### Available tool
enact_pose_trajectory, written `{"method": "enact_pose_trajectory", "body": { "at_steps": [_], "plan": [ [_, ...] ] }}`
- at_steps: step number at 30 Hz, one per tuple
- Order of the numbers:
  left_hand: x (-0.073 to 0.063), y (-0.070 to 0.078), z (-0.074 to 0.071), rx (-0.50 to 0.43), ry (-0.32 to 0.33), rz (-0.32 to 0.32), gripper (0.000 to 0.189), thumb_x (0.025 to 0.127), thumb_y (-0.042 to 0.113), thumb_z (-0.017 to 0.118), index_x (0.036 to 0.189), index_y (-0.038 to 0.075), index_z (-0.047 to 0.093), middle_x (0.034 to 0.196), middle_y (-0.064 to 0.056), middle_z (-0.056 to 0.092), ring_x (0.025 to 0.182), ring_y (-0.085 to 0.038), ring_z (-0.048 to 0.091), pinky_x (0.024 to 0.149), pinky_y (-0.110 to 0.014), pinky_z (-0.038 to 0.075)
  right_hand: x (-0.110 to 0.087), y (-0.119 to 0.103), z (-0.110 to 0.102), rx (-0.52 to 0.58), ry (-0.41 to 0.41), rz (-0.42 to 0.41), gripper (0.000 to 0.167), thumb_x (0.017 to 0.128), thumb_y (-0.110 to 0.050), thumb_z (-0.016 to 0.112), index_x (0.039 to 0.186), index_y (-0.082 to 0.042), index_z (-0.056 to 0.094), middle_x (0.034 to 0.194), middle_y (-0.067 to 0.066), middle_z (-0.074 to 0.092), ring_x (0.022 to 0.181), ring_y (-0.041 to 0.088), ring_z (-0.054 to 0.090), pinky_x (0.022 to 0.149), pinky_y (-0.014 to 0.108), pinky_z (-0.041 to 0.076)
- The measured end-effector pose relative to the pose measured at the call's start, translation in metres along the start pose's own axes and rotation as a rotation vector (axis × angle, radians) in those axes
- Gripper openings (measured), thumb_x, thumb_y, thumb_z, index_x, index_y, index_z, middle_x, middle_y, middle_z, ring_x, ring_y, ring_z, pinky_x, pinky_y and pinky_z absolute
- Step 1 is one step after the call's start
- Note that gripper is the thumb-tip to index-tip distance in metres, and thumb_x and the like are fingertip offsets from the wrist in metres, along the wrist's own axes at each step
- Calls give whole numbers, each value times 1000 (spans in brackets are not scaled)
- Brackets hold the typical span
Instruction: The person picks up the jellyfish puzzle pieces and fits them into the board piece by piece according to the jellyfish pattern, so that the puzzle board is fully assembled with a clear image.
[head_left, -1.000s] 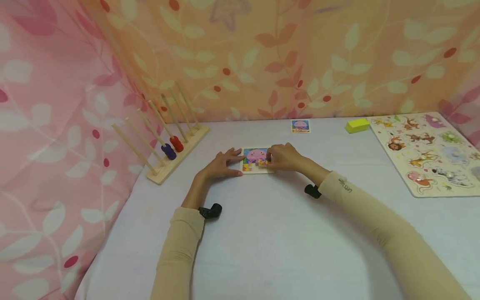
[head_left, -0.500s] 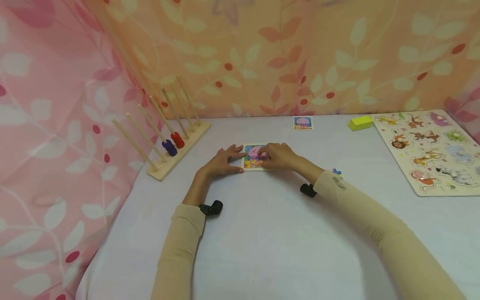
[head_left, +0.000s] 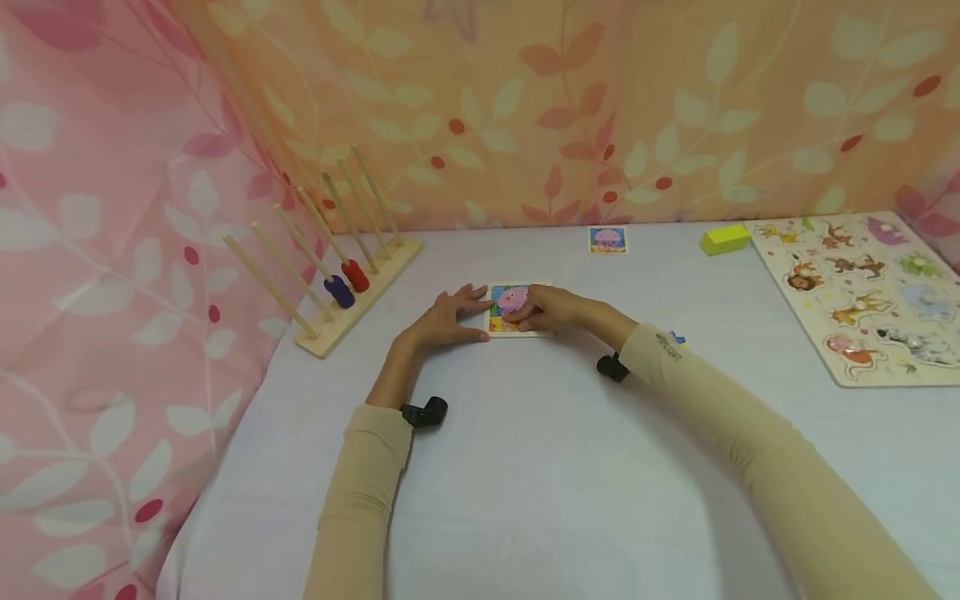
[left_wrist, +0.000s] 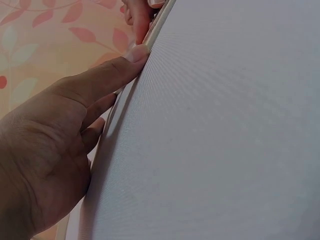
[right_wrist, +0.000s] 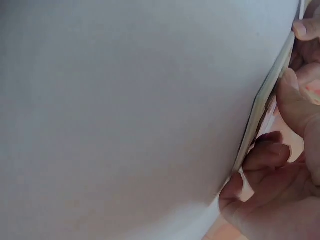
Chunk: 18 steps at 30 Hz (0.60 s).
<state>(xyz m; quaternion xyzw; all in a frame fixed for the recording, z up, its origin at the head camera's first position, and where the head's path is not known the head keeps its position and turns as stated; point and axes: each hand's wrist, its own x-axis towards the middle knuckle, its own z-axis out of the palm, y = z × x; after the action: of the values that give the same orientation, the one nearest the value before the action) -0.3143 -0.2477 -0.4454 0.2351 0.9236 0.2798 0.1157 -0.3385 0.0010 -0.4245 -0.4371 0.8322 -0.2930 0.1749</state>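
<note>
A small square jigsaw puzzle (head_left: 504, 297) with a pink jellyfish picture and a pale frame lies on the cloth between both hands. My left hand (head_left: 442, 319) spreads its fingers along the puzzle's left side, with the thumb at the near left corner. In the left wrist view, that straight thumb (left_wrist: 112, 77) touches the frame's edge. My right hand (head_left: 558, 308) covers the puzzle's right part, with curled index finger and thumb pinching down at a puzzle piece on the picture; the piece is mostly hidden by the fingers. The right wrist view has the curled fingers (right_wrist: 267, 155) close along the board's edge.
A wooden peg stand (head_left: 360, 298) with blue and red beads stands at the left. Further back are a jellyfish picture card (head_left: 607, 241) and a yellow block (head_left: 725, 239). An animal peg board (head_left: 817, 304) lies right. A small blue piece (head_left: 678, 339) shows beside the right sleeve.
My right hand's fingertips have moved left and in over the puzzle, bringing the piece onto the picture. The left hand stays at the frame. The head view has tipped slightly down.
</note>
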Motion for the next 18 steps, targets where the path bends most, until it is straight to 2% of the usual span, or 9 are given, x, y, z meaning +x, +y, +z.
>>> {"method": "enact_pose_trajectory", "body": {
  "at_steps": [4, 7, 9, 10, 12, 14, 16, 18],
  "plan": [
    [1, -1, -1, 3, -10, -6, 63, 77, 37, 73, 133, 24, 50, 151, 5, 28, 144, -18, 9, 114, -49, -3, 1, -7, 0, -97, -3, 113, 31, 84, -20, 66, 115, -18, 64, 83, 7, 57, 68, 12, 35, 60, 29, 32],
    [1, 0, -2, 0, -12, 0, 63, 76, 37, 73, 133, 23, 50, 151, 4, 28, 144, -19, 8, 114, -50, -3, 2, -15, 0, -213, 19, 180, 29, 82, -26, 68, 112, -25, 65, 90, 7, 58, 74, 15, 43, 69, 42, 42],
    [1, 0, -3, -5, -6, 9, 63, 76, 36, 73, 133, 22, 50, 151, 3, 28, 144, -20, 8, 114, -51, -3, 2, -19, -1, -264, 38, 202, 28, 81, -27, 69, 109, -28, 66, 93, 8, 58, 81, 16, 47, 75, 50, 42],
    [1, 1, -3, -10, -3, 12, 63, 76, 36, 73, 133, 22, 50, 151, 2, 28, 144, -20, 9, 114, -51, -3, 2, -19, -1, -252, 41, 210, 28, 81, -26, 70, 109, -27, 67, 95, 8, 57, 83, 17, 48, 77, 51, 42],
    [2, 1, -3, -17, -5, 15, 63, 76, 36, 73, 133, 21, 50, 151, 2, 28, 144, -21, 8, 114, -51, -4, 1, -19, -3, -183, 47, 198, 27, 81, -21, 70, 108, -22, 68, 94, 9, 58, 81, 17, 46, 76, 43, 41],
    [2, 1, -3, -15, -10, 7, 63, 76, 36, 73, 133, 22, 50, 151, 3, 28, 144, -20, 7, 114, -50, -4, -2, -15, -4, -109, 72, 179, 28, 80, -15, 70, 108, -17, 69, 87, 8, 58, 76, 15, 43, 69, 33, 39],
    [1, 1, -2, -9, -15, 4, 63, 77, 35, 73, 133, 21, 49, 151, 3, 27, 144, -20, 7, 114, -50, -4, -8, -12, -9, -47, 108, 164, 29, 80, -10, 69, 109, -10, 68, 82, 10, 56, 72, 16, 40, 64, 28, 34],
    [0, 1, -2, -2, -15, -1, 63, 77, 35, 73, 134, 22, 49, 151, 3, 27, 144, -19, 6, 114, -50, -5, -18, -9, -17, -52, 145, 177, 30, 80, -10, 68, 109, -7, 68, 81, 11, 54, 74, 18, 41, 64, 28, 33]
  ]
}}
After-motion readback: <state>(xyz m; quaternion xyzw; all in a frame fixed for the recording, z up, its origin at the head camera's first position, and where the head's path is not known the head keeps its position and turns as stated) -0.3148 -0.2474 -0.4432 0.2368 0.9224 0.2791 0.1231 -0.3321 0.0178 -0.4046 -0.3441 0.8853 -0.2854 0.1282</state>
